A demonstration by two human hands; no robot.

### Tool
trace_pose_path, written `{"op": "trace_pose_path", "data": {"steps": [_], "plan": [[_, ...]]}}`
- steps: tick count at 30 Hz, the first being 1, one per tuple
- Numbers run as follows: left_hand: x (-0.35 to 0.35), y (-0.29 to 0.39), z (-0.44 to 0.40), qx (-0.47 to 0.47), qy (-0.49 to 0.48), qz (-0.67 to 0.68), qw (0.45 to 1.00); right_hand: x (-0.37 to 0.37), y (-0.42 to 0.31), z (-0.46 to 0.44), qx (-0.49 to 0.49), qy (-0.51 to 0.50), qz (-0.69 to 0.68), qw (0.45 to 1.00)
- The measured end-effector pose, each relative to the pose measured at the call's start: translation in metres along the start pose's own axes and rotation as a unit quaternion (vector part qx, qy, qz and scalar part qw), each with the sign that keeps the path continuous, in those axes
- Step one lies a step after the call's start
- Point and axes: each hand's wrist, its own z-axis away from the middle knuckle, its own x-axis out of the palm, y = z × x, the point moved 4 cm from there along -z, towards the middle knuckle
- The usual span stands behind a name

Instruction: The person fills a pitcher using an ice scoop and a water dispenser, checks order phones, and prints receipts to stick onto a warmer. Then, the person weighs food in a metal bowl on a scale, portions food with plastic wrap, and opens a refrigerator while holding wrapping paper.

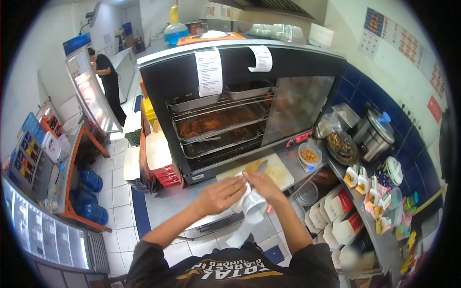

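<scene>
Carefully now: loose paper beside food and a blade

From the head view, our one view, we see the paper strip (pixel 254 205) at the near edge of the desk (pixel 163 200), below both hands, its curled tail hanging toward the floor. Our right hand (pixel 265 186) has its fingers clamped on the upper end. Our left hand (pixel 220 194) has its fingers together against that same end, but we cannot tell whether they grip it.

The long tail could swing, snag on the desk edge or tear if we pull unevenly. Just far of our hands, a knife blade (pixel 262 166) shows over the stained cutting board (pixel 281 175); its handle is hidden, so a careless reach could cut us. Lowered there, the paper would likely pick up grease. To the right, a sweeping elbow might knock the food bowl (pixel 309 154).
</scene>
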Motion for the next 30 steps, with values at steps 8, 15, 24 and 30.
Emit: {"op": "trace_pose_path", "data": {"steps": [8, 15, 24, 30], "plan": [[-0.104, -0.075, -0.142, 0.034, 0.109, -0.101, 0.988, -0.046, -0.167, -0.037, -0.284, -0.009, -0.012, 0.959], [-0.132, -0.173, -0.192, -0.089, 0.087, -0.291, 0.948, -0.06, -0.242, -0.059, -0.339, -0.033, 0.002, 0.94], [-0.164, -0.171, -0.164, -0.162, 0.019, -0.347, 0.924, -0.084, -0.225, -0.06, -0.289, -0.08, 0.045, 0.953], [-0.174, -0.172, -0.165, -0.178, 0.017, -0.341, 0.923, -0.097, -0.246, -0.066, -0.292, -0.057, 0.122, 0.947]]}}
